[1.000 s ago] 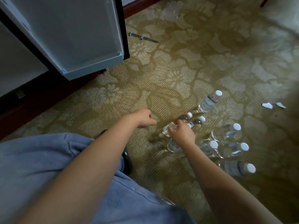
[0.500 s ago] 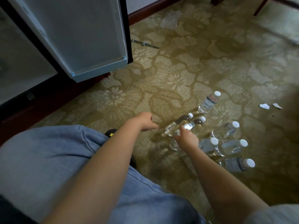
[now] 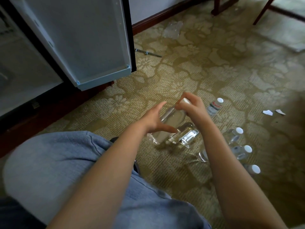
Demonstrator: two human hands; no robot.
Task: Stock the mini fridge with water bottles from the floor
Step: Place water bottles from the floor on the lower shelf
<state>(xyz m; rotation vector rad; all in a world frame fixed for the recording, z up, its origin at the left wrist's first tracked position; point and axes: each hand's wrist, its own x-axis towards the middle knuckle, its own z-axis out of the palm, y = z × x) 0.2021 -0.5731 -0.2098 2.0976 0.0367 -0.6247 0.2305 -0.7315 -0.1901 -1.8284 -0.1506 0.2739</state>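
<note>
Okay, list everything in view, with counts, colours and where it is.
Held bottle: one, clear, white cap, lifted.
Other water bottles: six, clear; one beneath it, five on the carpet at right.
Fridge door: one, white, pale blue shelf, open, upper left.
Plastic wrap: one, clear, by the baseboard.
Thin rod: one, silvery, beside the door.
Paper scraps: two, white, far right.
Furniture legs: two, dark wood, top right.
Trouser leg: blue, lower left.
Left hand: open, fingers spread beside held bottle.
Right hand: gripping held bottle's cap end.
</note>
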